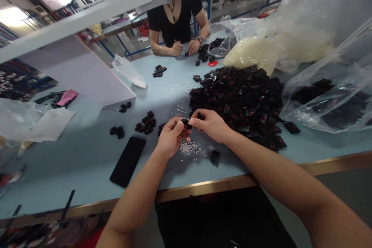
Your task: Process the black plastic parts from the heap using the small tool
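Note:
My left hand (171,135) and my right hand (210,124) meet above the light blue table (87,155), both pinched on one small black plastic part (186,123) held between their fingertips. Just below them lies a little heap of tiny white pins (188,148), with more white pins scattered farther back. A single black part (215,157) lies near my right wrist. A big pile of black parts with red marks (241,100) rises right behind my right hand. A few small groups of black parts (147,122) lie left of my left hand.
A black phone (128,161) lies flat at front left. Clear plastic bags (328,97) with black parts and white material stand at right. Across the table a person in a black top (177,19) works on parts with both hands. A white divider board (87,73) stands at left.

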A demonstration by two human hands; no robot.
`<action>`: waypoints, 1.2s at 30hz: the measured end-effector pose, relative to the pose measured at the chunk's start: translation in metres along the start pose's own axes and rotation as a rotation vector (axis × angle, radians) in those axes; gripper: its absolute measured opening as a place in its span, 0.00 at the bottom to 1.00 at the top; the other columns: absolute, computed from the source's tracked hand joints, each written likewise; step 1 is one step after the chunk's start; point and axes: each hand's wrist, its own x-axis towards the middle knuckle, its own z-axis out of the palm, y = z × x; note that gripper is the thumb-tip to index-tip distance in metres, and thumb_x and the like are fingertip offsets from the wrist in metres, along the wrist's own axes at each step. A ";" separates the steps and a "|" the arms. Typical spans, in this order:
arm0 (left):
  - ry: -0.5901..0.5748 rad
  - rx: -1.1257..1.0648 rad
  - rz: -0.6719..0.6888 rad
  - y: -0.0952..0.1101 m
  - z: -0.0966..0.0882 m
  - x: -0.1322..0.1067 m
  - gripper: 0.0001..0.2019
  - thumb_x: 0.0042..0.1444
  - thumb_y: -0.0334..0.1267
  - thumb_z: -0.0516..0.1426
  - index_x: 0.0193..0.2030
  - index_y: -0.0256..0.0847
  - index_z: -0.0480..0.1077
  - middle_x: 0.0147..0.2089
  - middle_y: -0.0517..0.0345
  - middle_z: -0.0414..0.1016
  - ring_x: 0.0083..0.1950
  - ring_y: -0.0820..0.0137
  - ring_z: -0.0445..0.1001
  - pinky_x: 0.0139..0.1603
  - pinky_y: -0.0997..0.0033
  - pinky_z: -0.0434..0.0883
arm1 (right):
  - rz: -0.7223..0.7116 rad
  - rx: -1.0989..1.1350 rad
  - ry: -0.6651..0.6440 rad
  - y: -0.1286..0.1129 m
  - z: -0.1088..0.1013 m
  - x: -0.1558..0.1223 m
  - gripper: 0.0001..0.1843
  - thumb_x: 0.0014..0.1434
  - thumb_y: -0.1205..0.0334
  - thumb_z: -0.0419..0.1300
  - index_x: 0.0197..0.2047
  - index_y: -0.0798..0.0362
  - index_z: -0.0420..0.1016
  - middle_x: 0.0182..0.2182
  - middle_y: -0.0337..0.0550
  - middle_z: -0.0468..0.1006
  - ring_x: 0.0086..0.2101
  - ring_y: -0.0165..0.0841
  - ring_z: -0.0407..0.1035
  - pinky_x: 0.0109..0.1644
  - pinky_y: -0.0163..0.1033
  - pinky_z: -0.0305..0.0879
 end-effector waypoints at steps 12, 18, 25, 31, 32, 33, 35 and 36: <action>0.023 -0.002 0.012 -0.001 -0.003 0.002 0.20 0.47 0.52 0.69 0.36 0.38 0.73 0.28 0.57 0.77 0.26 0.72 0.75 0.22 0.75 0.74 | 0.014 -0.063 -0.047 -0.010 -0.003 -0.003 0.15 0.52 0.50 0.66 0.33 0.55 0.78 0.24 0.37 0.72 0.23 0.26 0.59 0.27 0.35 0.53; 0.013 -0.012 0.020 -0.002 -0.002 0.001 0.19 0.47 0.50 0.69 0.36 0.38 0.73 0.28 0.58 0.77 0.27 0.72 0.75 0.22 0.75 0.74 | -0.017 -0.139 -0.057 -0.012 -0.004 -0.002 0.14 0.53 0.51 0.65 0.33 0.55 0.78 0.26 0.39 0.75 0.25 0.28 0.60 0.29 0.36 0.57; 0.016 0.008 0.016 -0.004 -0.003 0.002 0.20 0.46 0.50 0.70 0.36 0.37 0.73 0.28 0.57 0.77 0.27 0.72 0.76 0.25 0.74 0.74 | -0.087 -0.253 -0.043 -0.010 -0.004 -0.001 0.10 0.54 0.55 0.62 0.31 0.53 0.77 0.25 0.38 0.74 0.26 0.29 0.61 0.31 0.36 0.57; 0.027 0.018 0.015 -0.002 -0.003 0.003 0.21 0.45 0.50 0.70 0.37 0.38 0.72 0.28 0.57 0.78 0.27 0.71 0.76 0.26 0.73 0.74 | -0.117 -0.325 -0.003 -0.009 -0.004 0.000 0.11 0.56 0.54 0.62 0.31 0.53 0.78 0.25 0.39 0.75 0.27 0.29 0.62 0.32 0.36 0.58; 0.035 0.009 0.015 -0.002 -0.002 0.003 0.21 0.45 0.51 0.70 0.37 0.39 0.72 0.28 0.58 0.78 0.27 0.71 0.76 0.26 0.73 0.75 | -0.106 -0.296 0.007 -0.008 -0.003 0.000 0.14 0.57 0.51 0.62 0.31 0.54 0.78 0.25 0.39 0.75 0.26 0.30 0.63 0.31 0.37 0.58; 0.045 -0.002 0.016 -0.001 -0.002 0.002 0.21 0.45 0.51 0.70 0.37 0.39 0.71 0.29 0.58 0.78 0.27 0.71 0.77 0.26 0.73 0.75 | -0.089 -0.251 0.024 -0.008 -0.003 0.000 0.17 0.59 0.47 0.60 0.32 0.54 0.78 0.25 0.40 0.75 0.26 0.30 0.63 0.31 0.37 0.59; 0.064 -0.023 0.015 -0.001 -0.001 0.002 0.21 0.46 0.52 0.70 0.38 0.40 0.71 0.29 0.60 0.77 0.27 0.71 0.77 0.25 0.73 0.75 | -0.053 -0.139 0.072 -0.009 -0.003 -0.002 0.24 0.61 0.40 0.56 0.33 0.54 0.78 0.27 0.42 0.75 0.26 0.31 0.65 0.31 0.38 0.62; 0.069 -0.032 0.012 -0.001 -0.001 0.002 0.21 0.46 0.52 0.69 0.38 0.40 0.71 0.30 0.60 0.77 0.28 0.71 0.77 0.25 0.73 0.74 | -0.040 -0.086 0.091 -0.009 -0.003 -0.002 0.27 0.62 0.37 0.55 0.33 0.54 0.79 0.27 0.43 0.75 0.26 0.31 0.66 0.31 0.39 0.63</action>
